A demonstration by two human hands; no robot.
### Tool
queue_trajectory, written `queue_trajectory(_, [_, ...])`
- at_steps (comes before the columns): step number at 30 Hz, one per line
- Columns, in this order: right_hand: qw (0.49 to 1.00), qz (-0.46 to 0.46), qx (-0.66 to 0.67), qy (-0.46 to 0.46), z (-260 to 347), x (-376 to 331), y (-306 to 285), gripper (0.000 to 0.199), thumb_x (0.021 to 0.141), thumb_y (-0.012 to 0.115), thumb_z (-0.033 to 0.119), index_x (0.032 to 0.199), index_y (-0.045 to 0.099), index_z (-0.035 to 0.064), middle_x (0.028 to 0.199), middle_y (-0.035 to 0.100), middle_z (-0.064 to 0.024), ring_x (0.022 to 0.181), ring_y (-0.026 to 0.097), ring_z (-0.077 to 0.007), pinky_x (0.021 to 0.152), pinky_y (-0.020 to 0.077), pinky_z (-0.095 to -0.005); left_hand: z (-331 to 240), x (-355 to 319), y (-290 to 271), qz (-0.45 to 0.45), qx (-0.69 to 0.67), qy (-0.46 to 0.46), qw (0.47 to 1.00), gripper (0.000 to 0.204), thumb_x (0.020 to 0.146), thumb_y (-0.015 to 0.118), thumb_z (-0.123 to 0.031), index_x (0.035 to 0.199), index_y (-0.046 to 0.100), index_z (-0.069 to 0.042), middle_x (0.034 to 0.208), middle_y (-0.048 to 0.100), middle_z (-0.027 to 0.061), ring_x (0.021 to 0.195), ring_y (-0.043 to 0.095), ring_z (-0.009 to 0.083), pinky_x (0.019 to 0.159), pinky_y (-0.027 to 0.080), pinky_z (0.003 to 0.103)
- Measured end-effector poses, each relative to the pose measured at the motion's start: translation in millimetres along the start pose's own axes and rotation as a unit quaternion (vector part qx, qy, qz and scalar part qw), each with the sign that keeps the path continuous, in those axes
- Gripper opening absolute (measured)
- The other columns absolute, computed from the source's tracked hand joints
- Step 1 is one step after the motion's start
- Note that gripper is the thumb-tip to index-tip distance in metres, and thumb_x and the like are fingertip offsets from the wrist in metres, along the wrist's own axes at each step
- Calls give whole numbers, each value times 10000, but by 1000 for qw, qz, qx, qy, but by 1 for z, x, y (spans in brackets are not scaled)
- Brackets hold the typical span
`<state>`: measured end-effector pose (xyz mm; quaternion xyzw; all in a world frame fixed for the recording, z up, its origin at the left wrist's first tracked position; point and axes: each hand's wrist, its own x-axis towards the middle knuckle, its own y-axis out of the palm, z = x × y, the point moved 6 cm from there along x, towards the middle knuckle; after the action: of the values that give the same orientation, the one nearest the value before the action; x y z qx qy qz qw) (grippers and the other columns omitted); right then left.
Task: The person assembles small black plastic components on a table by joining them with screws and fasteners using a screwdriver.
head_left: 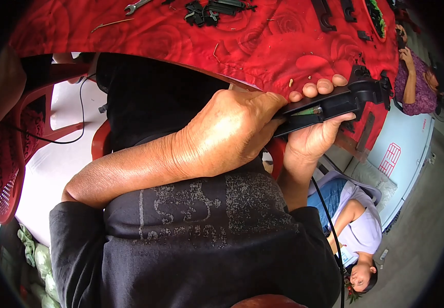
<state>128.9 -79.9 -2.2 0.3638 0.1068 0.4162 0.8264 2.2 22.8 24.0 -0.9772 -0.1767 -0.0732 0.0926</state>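
Black plastic part (335, 105) gripped underneath by right hand (312, 138), left hand (227, 131) clasping its end.

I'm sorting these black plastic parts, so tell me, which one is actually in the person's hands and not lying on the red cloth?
The long black part, gripped by both the left hand and right hand; the others lie untouched on the red cloth.

The red cloth table (263, 46) is the reference. Its near edge is blocked by a long black plastic part (335, 102), clasped by the left hand (227, 133) and right hand (317, 136) just in front of it. On the far side of the table, a wrench (137, 6) and a heap of black pieces (214, 11) obstruct the top. Between these and the near edge, the cloth lies open. Left of the table, a red chair (52, 97) narrows passage.
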Motion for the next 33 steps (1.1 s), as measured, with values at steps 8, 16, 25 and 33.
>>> queue_trajectory(8, [1000,5,6,-6,0,-1,2,703,877,636,547,1343,430,63,1070,636,-114,994,651,-289,844,578,-456,3,-2,0,-5,-5,8,1000,333,847,694,12,1174,628,23,916,689,191,832,721,315,714,583,344])
queue_trajectory(16, [1000,-11,0,3,-2,-4,2,705,868,640,569,1323,437,71,1062,636,-102,989,649,-277,848,578,-449,3,-5,1,-20,-3,11,1000,337,840,698,19,1169,631,22,915,691,189,839,721,317,717,581,341])
queue_trajectory(25, [1000,-8,7,-2,-2,-4,4,684,867,643,558,1300,441,70,1063,637,-99,992,645,-276,851,576,-448,0,-4,1,-36,2,23,999,341,826,703,25,1161,637,21,925,697,190,852,722,321,730,586,344])
queue_trajectory(33, [1000,-17,17,-2,-3,-4,4,673,867,643,558,1289,446,73,1055,634,-98,983,646,-273,839,573,-440,-1,-3,2,-26,14,10,1000,334,819,696,37,1148,640,28,918,696,190,840,723,317,722,587,333])
